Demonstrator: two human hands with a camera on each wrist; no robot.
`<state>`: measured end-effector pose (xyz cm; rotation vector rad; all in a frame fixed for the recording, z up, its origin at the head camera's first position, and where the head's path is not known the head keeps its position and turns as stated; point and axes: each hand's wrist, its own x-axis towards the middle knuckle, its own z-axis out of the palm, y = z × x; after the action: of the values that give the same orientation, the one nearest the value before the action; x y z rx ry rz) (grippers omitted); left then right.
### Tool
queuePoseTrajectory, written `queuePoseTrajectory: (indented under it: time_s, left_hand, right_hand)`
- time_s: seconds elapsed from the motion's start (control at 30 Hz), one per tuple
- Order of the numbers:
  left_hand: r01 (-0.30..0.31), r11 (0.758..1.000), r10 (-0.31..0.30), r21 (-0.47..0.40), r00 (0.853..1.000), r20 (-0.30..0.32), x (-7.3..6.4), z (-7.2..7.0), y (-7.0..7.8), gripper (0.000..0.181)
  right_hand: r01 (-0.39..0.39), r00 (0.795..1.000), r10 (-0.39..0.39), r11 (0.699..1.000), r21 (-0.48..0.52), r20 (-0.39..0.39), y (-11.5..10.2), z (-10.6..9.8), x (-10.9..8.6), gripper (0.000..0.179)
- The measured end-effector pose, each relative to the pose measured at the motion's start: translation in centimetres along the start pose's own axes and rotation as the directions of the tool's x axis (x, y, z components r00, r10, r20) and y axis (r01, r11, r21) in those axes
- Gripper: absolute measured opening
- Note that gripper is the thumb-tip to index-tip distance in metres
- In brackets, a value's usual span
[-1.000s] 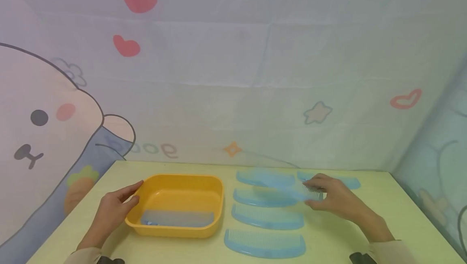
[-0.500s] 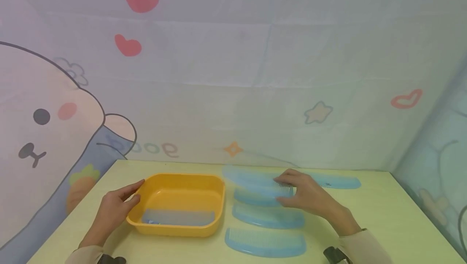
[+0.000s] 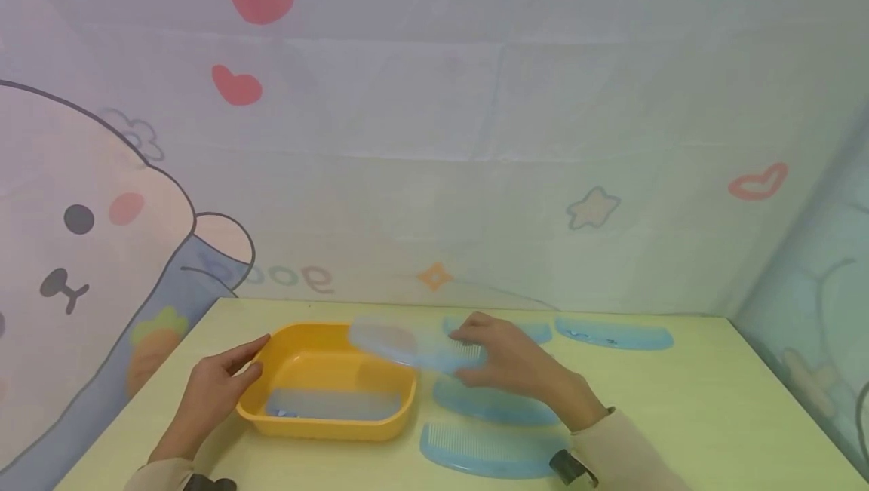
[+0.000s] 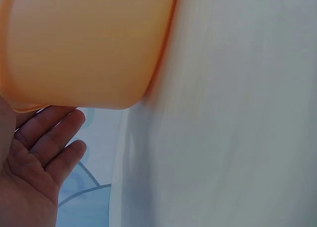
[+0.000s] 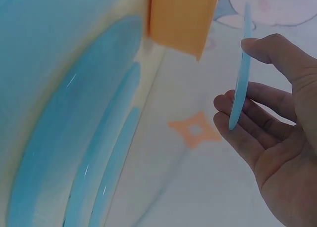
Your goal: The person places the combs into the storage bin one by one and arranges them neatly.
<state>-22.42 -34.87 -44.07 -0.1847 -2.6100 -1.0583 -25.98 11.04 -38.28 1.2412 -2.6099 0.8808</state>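
My right hand (image 3: 509,355) pinches a translucent blue comb (image 3: 390,344) between thumb and fingers. The comb's left end hangs over the right rim of a yellow tray, and its teeth show near my fingertips. Edge-on, the same comb (image 5: 241,83) appears thin in the right wrist view. My left hand (image 3: 213,393) touches the left side of the yellow tray (image 3: 326,431), its thumb at the rim. Loosely extended fingers (image 4: 59,143) show beside the tray wall in the left wrist view; the thumb is hidden there. Inside the tray lies a pale comb (image 3: 339,405).
On the table (image 3: 692,408), several blue combs lie right of the tray: a front comb (image 3: 489,449), another comb (image 3: 495,402) behind it, and a far right comb (image 3: 614,334). My right hand partly covers others. A printed cloth (image 3: 434,136) hangs behind the table.
My right hand has carried the comb leftward, from above the laid-out combs to over the tray's right rim. My left hand has stayed at the tray.
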Motion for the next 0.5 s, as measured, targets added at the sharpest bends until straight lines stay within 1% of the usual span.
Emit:
queuePoseTrajectory:
  time_s: [0.2,0.3,0.5]
  left_hand:
    - [-0.024,1.0,0.024,-0.01,1.0,-0.016,-0.1,0.0,0.0,0.04]
    - [-0.016,1.0,0.016,-0.019,1.0,-0.014,0.0,0.1,0.0,0.041]
    - [-0.011,0.999,0.011,-0.033,1.0,0.001,0.0,0.0,-0.1,0.041]
  right_hand:
    - [0.03,0.998,-0.029,0.999,-0.011,0.049,-1.6,1.5,2.1,0.048]
    - [0.044,0.996,-0.044,0.999,0.0,0.08,-2.2,2.2,3.0,0.048]
    - [0.082,0.987,-0.079,0.996,-0.019,0.14,-3.1,3.4,4.6,0.047]
